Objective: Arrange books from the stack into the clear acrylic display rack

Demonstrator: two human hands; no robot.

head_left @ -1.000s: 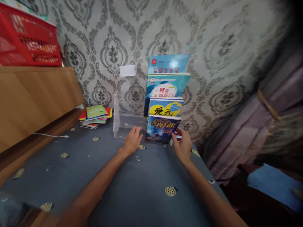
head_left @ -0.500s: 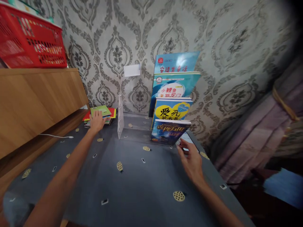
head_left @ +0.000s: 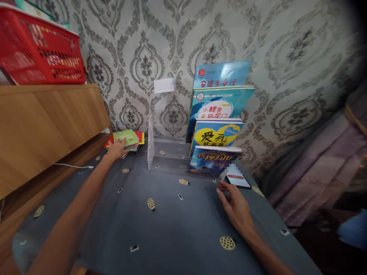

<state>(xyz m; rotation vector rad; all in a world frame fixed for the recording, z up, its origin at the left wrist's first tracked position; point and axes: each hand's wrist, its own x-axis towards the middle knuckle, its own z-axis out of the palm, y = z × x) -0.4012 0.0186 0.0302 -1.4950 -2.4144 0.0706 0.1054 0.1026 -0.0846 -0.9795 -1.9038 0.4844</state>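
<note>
While the left hand (head_left: pixel 117 148) stretches out to the far left of the worktop (head_left: pixel 172 225), its fingers lie flat and spread on the near edge of the stack of thin books (head_left: pixel 126 139), pressing down on the stack rather than closed round anything. The stack sits flat on the cloth-covered surface, tucked against the wooden cabinet (head_left: pixel 43 126) and just left of the clear acrylic rack (head_left: pixel 151 147); a green cover lies on top, with red and yellow edges peeping out beneath.

These look like slim paperbacks: light, bendy, glossy-covered, so they would likely slide over one another if nudged sideways. A sensible hold, by the look of it, would be a pinch at the near edge or corner of the top book, thumb under and fingers over, lifting it clear of the stack instead of dragging it.

Over on the other side, the right hand (head_left: pixel 236 208) rests low near the worktop, fingers loosely extended and holding nothing, its tips just short of the phone (head_left: pixel 237 178) lying by the rack's right end. In the rack, four books stand in tiers against the patterned wall: the dark-covered book (head_left: pixel 213 160) in front, the yellow-and-blue one (head_left: pixel 216 133) behind it, and two blue ones higher up. A red basket (head_left: pixel 40 57) sits on top of the cabinet, and a white cable (head_left: pixel 73 166) trails along its foot.
</note>
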